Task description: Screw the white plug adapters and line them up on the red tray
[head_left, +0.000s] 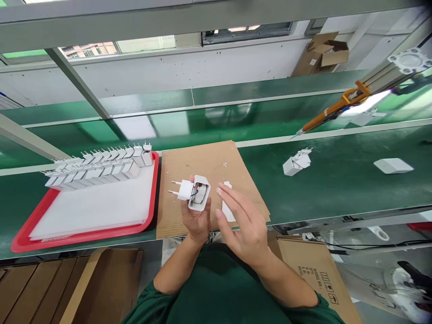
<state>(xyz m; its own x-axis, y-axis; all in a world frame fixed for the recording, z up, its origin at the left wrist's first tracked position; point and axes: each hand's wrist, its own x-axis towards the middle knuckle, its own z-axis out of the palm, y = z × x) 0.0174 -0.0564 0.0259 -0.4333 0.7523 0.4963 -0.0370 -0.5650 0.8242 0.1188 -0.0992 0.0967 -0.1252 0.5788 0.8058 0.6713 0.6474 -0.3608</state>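
Left hand (197, 223) grasps the open white plug housing (200, 194), prongs (176, 182) pointing away from the right hand (245, 227), which is unladen, just beside it.

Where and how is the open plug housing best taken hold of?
The white housing is probably best held by its outer walls, from beneath, where the left hand cradles it: its open side, wires exposed, faces the camera, and two pins jut left.

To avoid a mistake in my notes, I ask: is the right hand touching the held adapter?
Apart. The head view shows a strip of brown cardboard between the right hand and the held adapter.
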